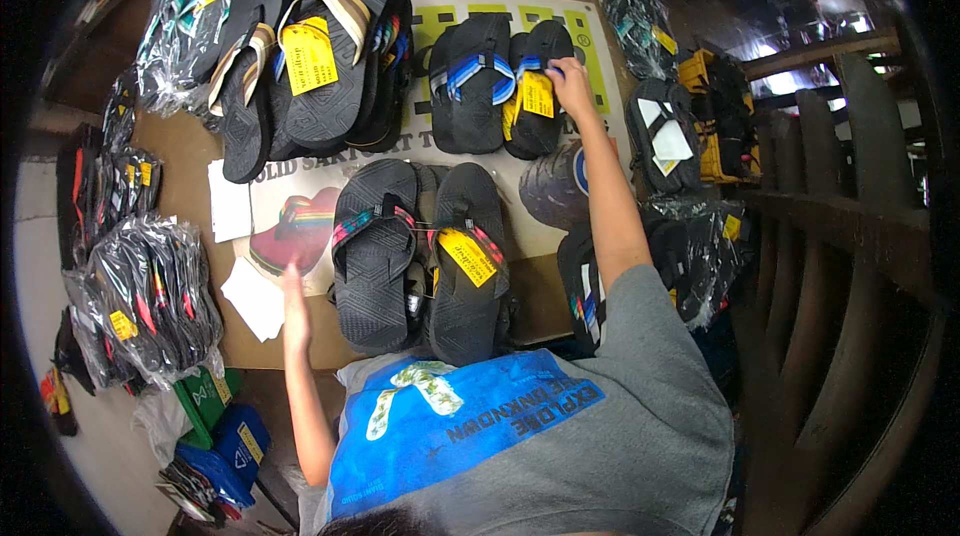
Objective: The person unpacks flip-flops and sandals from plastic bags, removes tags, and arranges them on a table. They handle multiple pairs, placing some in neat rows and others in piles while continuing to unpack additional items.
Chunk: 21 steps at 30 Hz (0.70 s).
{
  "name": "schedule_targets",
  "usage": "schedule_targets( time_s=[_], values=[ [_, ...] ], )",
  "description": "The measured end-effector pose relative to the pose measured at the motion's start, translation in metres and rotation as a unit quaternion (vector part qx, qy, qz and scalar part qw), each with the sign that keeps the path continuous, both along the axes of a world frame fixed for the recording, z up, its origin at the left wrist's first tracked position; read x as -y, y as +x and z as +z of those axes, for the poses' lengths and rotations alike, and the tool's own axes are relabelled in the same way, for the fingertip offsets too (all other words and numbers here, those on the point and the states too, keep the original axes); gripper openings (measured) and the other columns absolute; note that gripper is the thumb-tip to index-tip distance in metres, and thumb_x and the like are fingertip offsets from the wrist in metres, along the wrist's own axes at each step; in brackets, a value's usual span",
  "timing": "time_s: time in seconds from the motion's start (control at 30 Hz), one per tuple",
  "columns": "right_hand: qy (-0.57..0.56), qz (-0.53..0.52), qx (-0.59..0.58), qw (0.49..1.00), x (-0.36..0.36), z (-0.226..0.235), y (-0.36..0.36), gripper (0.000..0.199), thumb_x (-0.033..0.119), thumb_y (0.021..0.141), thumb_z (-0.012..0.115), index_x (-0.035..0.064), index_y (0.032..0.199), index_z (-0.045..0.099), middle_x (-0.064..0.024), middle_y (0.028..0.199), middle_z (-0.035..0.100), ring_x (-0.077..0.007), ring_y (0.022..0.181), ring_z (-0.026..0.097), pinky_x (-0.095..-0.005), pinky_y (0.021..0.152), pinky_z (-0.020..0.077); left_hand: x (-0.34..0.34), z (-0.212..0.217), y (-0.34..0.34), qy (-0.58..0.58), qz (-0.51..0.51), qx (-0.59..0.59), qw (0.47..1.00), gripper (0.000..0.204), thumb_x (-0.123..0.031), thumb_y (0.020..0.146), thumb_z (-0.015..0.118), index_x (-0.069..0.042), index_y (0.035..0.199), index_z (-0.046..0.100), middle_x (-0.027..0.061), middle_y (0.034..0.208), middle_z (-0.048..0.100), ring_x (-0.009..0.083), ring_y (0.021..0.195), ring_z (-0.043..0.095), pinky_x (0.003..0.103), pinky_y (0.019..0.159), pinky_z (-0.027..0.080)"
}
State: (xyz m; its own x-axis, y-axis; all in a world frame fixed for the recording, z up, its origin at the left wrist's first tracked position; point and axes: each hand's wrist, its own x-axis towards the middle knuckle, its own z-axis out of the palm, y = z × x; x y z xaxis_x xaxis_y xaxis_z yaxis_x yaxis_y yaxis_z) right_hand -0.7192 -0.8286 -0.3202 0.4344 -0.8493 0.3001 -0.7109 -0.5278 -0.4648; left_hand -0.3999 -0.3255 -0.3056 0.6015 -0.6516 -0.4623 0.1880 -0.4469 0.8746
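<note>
Right fingers (567, 67), grip unclear, touch a blue-strapped flip-flop (543, 44) a tug could topple; left fingers (293, 276) blur, seemingly empty, spread unclear.

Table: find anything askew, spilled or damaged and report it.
The lower white paper near the left hand lies askew, turned at an angle to the upper white paper. I see no spill on the table and no plain damage to the sandals.
</note>
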Motion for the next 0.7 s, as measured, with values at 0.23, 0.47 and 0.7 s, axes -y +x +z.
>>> schedule_targets(
  time_s=[0.23,0.47,0.7],
  values=[
    [-0.011,-0.022,0.003,1.0,0.017,-0.016,-0.011,0.018,-0.001,0.081,0.048,-0.0005,0.092,0.061,-0.0192,0.092,0.06,-0.0363,0.088,0.056,-0.0411,0.076,0.0445,-0.117,-0.102,0.102,0.612,0.149,0.299,0.717,0.089,-0.057,0.062,0.07,0.006,0.12,0.045,0.0221,0.122,0.048,0.0283,0.114,0.046,0.038,0.094,0.035],
    [0.024,-0.062,0.01,0.998,0.013,-0.014,-0.007,0.018,0.003,0.083,0.048,0.0002,0.092,0.063,-0.0197,0.096,0.061,-0.0355,0.091,0.057,-0.0403,0.078,0.0444,-0.17,-0.15,0.143,0.318,0.183,0.211,0.906,0.044,-0.031,0.064,0.077,0.006,0.083,0.065,0.0111,0.075,0.065,0.0211,0.066,0.061,0.035,0.064,0.046],
    [0.065,-0.118,0.004,0.991,0.004,-0.014,0.001,0.024,0.016,0.082,0.056,-0.0015,0.097,0.063,-0.0207,0.098,0.061,-0.0337,0.095,0.057,-0.0373,0.086,0.043,-0.168,-0.12,0.132,0.251,0.223,0.142,0.931,0.029,-0.021,0.068,0.073,0.005,0.078,0.064,0.01,0.072,0.065,0.0167,0.064,0.06,0.032,0.061,0.045]
  ],
)
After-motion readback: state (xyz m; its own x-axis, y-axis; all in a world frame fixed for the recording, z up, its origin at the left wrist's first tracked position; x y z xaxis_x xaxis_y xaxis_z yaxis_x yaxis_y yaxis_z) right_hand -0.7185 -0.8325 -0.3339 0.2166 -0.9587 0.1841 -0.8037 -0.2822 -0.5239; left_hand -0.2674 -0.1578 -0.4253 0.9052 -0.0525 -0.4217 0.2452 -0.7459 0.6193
